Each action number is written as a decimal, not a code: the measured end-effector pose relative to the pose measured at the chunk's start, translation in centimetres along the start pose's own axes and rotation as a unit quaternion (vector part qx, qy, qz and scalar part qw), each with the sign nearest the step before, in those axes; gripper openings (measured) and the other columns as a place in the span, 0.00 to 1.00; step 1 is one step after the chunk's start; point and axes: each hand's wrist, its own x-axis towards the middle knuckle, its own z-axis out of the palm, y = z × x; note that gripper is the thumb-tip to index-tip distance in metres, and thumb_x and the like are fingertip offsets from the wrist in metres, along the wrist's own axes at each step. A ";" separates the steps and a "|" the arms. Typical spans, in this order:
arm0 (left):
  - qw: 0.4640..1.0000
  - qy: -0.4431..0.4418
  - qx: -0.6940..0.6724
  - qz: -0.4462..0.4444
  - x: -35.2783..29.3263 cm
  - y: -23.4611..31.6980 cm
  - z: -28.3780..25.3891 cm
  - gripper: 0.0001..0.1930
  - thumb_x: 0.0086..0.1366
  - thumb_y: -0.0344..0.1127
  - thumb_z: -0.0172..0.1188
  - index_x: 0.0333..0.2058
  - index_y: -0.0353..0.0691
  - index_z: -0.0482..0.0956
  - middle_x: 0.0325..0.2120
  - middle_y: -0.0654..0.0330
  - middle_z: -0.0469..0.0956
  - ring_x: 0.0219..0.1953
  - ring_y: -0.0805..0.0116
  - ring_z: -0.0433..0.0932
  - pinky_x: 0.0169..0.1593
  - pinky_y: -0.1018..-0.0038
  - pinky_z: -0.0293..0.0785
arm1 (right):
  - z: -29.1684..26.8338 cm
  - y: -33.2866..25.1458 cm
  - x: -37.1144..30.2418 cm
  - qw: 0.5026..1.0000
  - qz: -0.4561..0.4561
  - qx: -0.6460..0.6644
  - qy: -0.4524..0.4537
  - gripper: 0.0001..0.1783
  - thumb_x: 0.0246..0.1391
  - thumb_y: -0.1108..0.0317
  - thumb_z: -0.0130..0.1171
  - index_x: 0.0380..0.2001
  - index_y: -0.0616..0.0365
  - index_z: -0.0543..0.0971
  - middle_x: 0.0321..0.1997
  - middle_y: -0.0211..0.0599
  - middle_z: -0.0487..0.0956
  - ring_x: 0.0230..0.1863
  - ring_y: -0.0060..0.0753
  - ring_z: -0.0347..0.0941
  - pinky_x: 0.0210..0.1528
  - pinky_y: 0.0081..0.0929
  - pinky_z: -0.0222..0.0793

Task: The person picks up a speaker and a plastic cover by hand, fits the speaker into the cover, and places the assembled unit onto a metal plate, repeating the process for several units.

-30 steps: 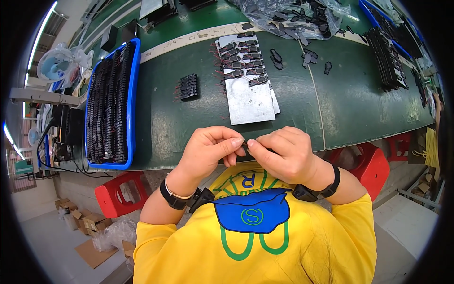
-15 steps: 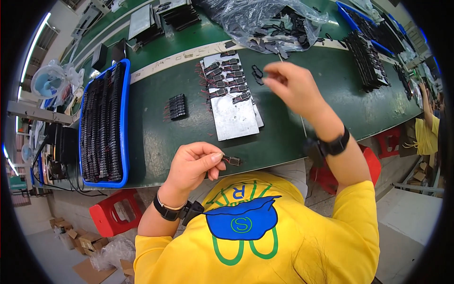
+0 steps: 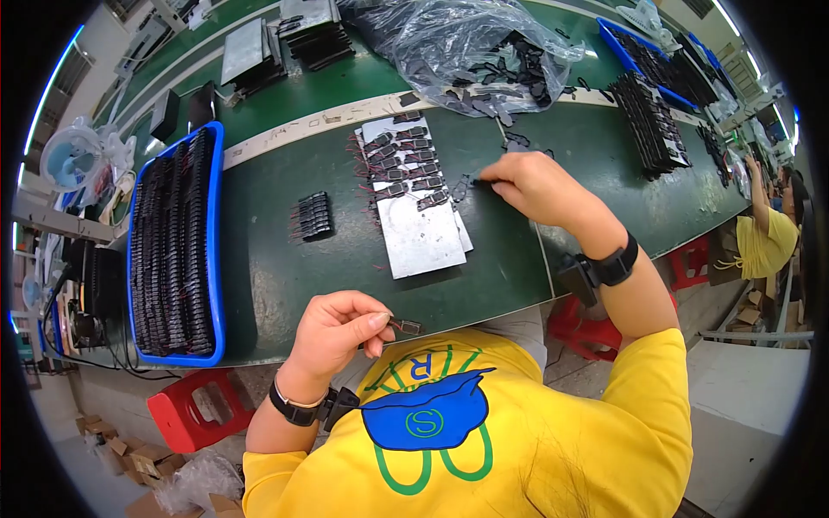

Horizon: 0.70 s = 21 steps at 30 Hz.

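Observation:
My left hand (image 3: 341,332) is closed in a pinch near the table's front edge. It holds a small black rectangular component with wires (image 3: 409,327) by one end. Further out to the right, my right hand (image 3: 544,188) is closed too, its fingertips on a small black loop-shaped plastic piece (image 3: 461,187), slightly blurred. Just left of that piece lie stacked silver metal plates (image 3: 423,246). On the top plate sit two columns of black components (image 3: 420,158), with red wires sticking out leftward. A short row of similar wired components (image 3: 313,216) lies left of the plates.
A blue tray (image 3: 219,259) packed with black parts stands on the left of the green table (image 3: 276,285). At the back is a clear plastic bag (image 3: 414,52) of black pieces. Loaded plates (image 3: 643,129) stack at right. Red stools (image 3: 194,410) stand below. Another person (image 3: 768,237) works far right.
My right hand has come down and closed its fingers on the black loop-shaped piece, which has shifted nearer to me. My left hand still holds the wired component. The whole view has shifted slightly.

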 end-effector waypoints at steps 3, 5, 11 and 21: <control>1.000 -0.006 0.002 -0.010 0.4 -0.1 0.1 0.04 0.61 0.25 0.57 0.33 0.28 0.77 0.24 0.51 0.80 0.19 0.72 0.77 0.24 0.81 0.76 | -0.5 0.7 -1.4 1.000 0.006 0.027 -0.015 0.11 0.47 0.72 0.58 0.36 0.63 0.79 0.33 0.46 0.77 0.36 0.48 0.74 0.40 0.38 0.70; 1.000 -0.014 0.011 -0.012 0.7 -0.1 0.3 0.04 0.61 0.25 0.57 0.33 0.28 0.77 0.24 0.51 0.80 0.19 0.72 0.77 0.24 0.81 0.76 | -0.5 1.1 -2.0 1.000 0.020 0.009 0.000 0.11 0.47 0.73 0.59 0.36 0.64 0.79 0.33 0.46 0.77 0.36 0.49 0.73 0.40 0.39 0.70; 0.999 -0.015 0.030 -0.020 0.9 0.0 0.8 0.04 0.62 0.25 0.57 0.33 0.28 0.77 0.23 0.51 0.80 0.19 0.72 0.77 0.24 0.80 0.76 | -0.3 0.3 -2.2 0.998 0.048 -0.035 0.016 0.12 0.44 0.73 0.60 0.35 0.64 0.79 0.32 0.46 0.76 0.36 0.50 0.73 0.40 0.39 0.70; 0.998 0.059 0.026 -0.019 1.6 0.3 1.8 0.06 0.62 0.28 0.57 0.35 0.30 0.78 0.23 0.53 0.80 0.18 0.75 0.77 0.22 0.82 0.73 | 1.3 -0.4 -3.2 0.987 0.134 0.025 0.089 0.13 0.40 0.76 0.60 0.34 0.65 0.78 0.29 0.41 0.76 0.30 0.38 0.73 0.35 0.29 0.71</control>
